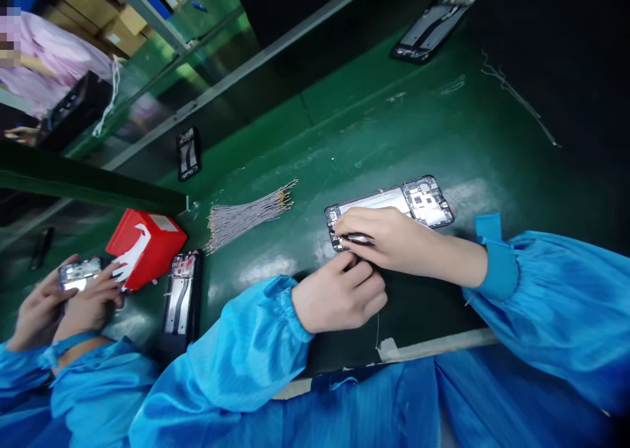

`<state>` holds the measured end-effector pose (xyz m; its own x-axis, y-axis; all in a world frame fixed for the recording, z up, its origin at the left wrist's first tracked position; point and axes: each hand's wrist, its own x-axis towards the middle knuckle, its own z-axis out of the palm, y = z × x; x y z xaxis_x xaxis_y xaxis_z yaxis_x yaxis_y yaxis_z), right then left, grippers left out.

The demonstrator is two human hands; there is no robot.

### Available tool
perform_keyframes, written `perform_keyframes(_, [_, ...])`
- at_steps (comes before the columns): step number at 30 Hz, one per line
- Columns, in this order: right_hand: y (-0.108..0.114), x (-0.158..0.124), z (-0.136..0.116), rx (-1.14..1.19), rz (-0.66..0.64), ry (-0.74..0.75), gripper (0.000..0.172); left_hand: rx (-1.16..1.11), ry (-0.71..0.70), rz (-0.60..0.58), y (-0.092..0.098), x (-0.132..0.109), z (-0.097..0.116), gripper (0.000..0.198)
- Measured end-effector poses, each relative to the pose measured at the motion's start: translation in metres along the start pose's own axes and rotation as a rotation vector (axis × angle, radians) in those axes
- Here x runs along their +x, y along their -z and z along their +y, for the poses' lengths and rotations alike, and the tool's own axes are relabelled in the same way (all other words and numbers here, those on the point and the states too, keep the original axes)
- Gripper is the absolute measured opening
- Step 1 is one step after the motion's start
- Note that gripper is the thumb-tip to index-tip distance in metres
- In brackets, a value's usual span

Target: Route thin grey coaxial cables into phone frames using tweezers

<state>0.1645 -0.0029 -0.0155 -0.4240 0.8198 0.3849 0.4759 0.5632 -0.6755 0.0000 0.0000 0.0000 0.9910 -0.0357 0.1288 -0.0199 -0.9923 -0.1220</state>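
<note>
Opened phone frame (388, 206) lay flat on green bench (344, 140). Right hand (388, 241) pinched tweezers (355, 239) at frame's near end; left hand (339, 300) curled shut beside, contents not visible. Prob. light, stiff, fragile inside; best held by edges.

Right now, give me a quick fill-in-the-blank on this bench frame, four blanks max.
1. The right hand holds a thin metal ____ over the end of the open phone frame.
2. The left hand rests on the ____ mat beside it.
3. The bundle of thin cables lies to the ____ of that phone frame in the picture.
4. The box near the co-worker's hands is ____.

Missing words: tool; green; left; red
</note>
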Motion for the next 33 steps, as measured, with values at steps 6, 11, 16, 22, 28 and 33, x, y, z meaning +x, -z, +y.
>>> perform_keyframes(6, [0.056, -0.042, 0.01, -0.277, 0.397, -0.285, 0.006, -0.015, 0.009, -0.017, -0.002, 0.01, -0.006, 0.021])
perform_keyframes(11, [0.074, -0.073, 0.019, -0.425, 0.376, -0.44, 0.005, 0.007, 0.028, -0.023, -0.004, 0.014, -0.015, 0.022])
perform_keyframes(16, [0.059, -0.07, 0.012, -0.244, 0.262, -0.46, 0.007, -0.083, 0.187, -0.028, -0.005, 0.012, -0.019, 0.018])
perform_keyframes(22, [0.051, -0.069, 0.006, 0.114, 0.183, -0.381, 0.011, -0.195, 0.287, -0.03, -0.01, 0.009, -0.018, 0.018])
perform_keyframes(28, [0.05, -0.075, 0.004, 0.246, 0.222, -0.448, 0.013, -0.205, 0.449, 0.058, -0.013, 0.011, -0.019, 0.021])
perform_keyframes(33, [0.049, -0.075, 0.004, 0.217, 0.251, -0.513, 0.011, -0.182, 0.485, 0.083, -0.019, 0.01, -0.018, 0.022])
